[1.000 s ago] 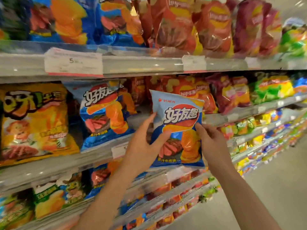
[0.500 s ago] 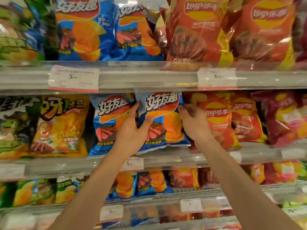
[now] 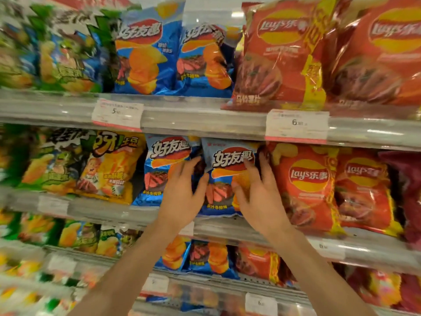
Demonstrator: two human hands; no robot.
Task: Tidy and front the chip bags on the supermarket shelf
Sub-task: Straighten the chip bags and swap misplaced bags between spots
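Bag in hand is the blue chip bag (image 3: 230,176), standing upright w/ its face forward on the middle shelf (image 3: 262,231), btwn a matching blue neighbour bag (image 3: 166,165) on its left and a red Lay's bag (image 3: 305,185) on its right. Bottom edge sits at the shelf's front lip, so the placing itself looks about done.

Left hand (image 3: 182,197) lies against the bag's left edge, fingers fairly straight and spread, reaching into the gap btwn the two blue bags; looks like pressing/steadying, not a real grip. Right hand (image 3: 257,197) lies over the bag's right side, fingers spread and only slightly bent, thumb on the front; some fingertips reach toward the gap beside the red Lay's bag. Can't tell for sure if any finger hooks behind the bag, as the frame is a bit blurred.

Progress, as a judgement: this slot is nearly fronted. Bag is up, label readable, roughly level w/ its blue neighbour. What's probably left here: a small nudge to square it, then letting go.

Rest of the section: top shelf (image 3: 193,115) bags stand face-out, though one blue bag there leans a little. Yellow bag (image 3: 111,167) and green bags (image 3: 52,160) to the left on the middle shelf tilt and overlap, so prob. need straightening. Lower shelves are too blurred to judge. Overall the task seems midway at best, w/ plenty of shelf not yet checked.
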